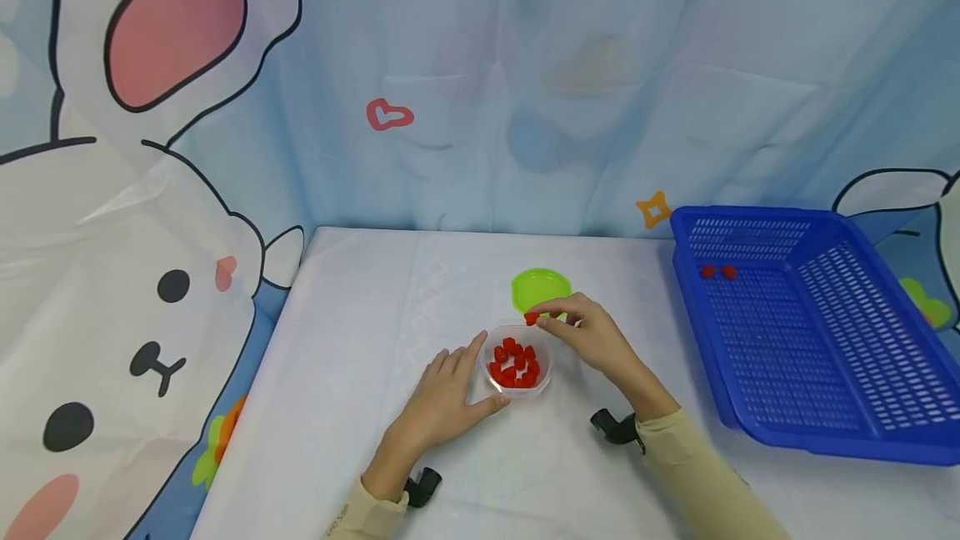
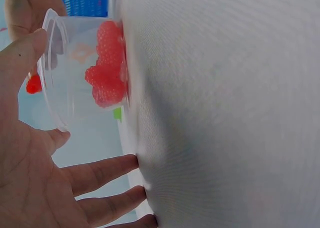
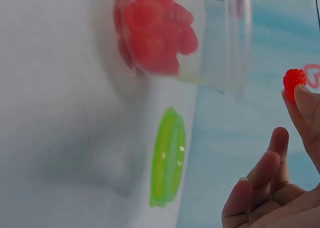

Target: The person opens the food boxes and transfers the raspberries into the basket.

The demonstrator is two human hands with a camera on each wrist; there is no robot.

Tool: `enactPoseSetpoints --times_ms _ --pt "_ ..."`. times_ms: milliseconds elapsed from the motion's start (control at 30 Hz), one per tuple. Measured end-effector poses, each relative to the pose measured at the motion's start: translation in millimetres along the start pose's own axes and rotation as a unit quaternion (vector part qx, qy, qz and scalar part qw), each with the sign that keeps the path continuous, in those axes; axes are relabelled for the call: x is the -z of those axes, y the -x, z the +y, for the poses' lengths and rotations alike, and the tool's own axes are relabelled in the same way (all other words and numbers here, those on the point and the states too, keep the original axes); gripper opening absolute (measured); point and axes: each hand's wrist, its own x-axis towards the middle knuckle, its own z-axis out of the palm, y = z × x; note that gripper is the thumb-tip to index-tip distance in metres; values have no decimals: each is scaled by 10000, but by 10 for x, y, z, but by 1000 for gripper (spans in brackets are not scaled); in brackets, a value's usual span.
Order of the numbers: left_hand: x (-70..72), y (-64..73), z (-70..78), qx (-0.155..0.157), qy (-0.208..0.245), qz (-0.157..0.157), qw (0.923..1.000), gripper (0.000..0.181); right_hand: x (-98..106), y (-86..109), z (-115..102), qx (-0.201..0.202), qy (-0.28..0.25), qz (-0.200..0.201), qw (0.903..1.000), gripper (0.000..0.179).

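A clear plastic container [image 1: 550, 367] holds several red raspberries [image 1: 509, 375] and stands on the white-covered table. My left hand [image 1: 444, 398] holds it at the rim between thumb and index finger, while the other fingers spread out, their tips on the cloth in the left wrist view. Thumb and fingertips of my right hand [image 1: 592, 333] pinch one raspberry [image 3: 294, 82] above the far right part of the container's rim. Behind the container, a green lid [image 1: 537, 287] lies flat, partly covered by the right hand.
A large blue plastic basket [image 1: 765, 432] stands on the right side of the table. Two raspberries [image 1: 718, 272] lie near its far left corner. A printed cloth [image 1: 480, 165] hangs behind the table. Each wrist carries a small black camera [image 1: 615, 427].
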Motion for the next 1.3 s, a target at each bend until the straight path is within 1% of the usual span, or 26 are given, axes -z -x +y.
enactPoseSetpoints --times_ms 200,400,567,633,767,867,1000,1133,1300 --pt "5 -4 7 -17 -16 4 10000 95 272 51 -76 -139 55 256 9996 22" --pt "11 -6 17 -40 -17 15 10000 95 581 174 -230 -236 9 636 9977 27" --pt "17 -7 18 -45 -24 3 10000 95 899 298 -348 -246 261 899 9953 31" --pt "23 -6 19 -53 -24 11 10000 95 1040 337 -370 -396 361 975 9938 35" --pt "33 0 21 -75 -13 15 10000 94 1341 372 -362 -989 444 1083 9882 48" --pt "30 4 22 -96 -17 15 10000 94 1567 362 -299 -1365 502 1144 9827 56" --pt "22 4 21 -98 -21 7 9999 94 1850 302 -120 -1679 574 1257 9761 62" --pt "10 0 15 -73 13 -21 10000 94 2089 220 132 -1871 666 1363 9706 65" --pt "10 -3 12 -66 34 -29 10000 95 2285 136 480 -2122 483 1424 9656 70"
